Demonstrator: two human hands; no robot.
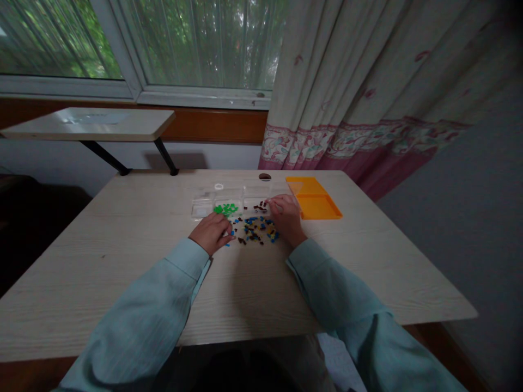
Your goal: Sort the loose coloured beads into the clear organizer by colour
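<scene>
A loose pile of small blue, brown and yellow beads (256, 228) lies on the pale wooden table (122, 256). Behind it stands a clear compartment box (229, 199); one cell holds green beads (226, 209), another a few dark brown beads (260, 207). My left hand (211, 231) rests knuckles-up at the pile's left edge, fingers curled in a pinch near a blue bead. My right hand (287, 216) is at the pile's right, its fingertips pinched together above the cell with brown beads. What either pinch holds is too small to make out.
An orange lid (314, 198) lies flat to the right of the box. A small dark round hole (265, 176) is at the table's far edge. A white side table (87, 123) stands under the window, and a curtain (368, 87) hangs at the right.
</scene>
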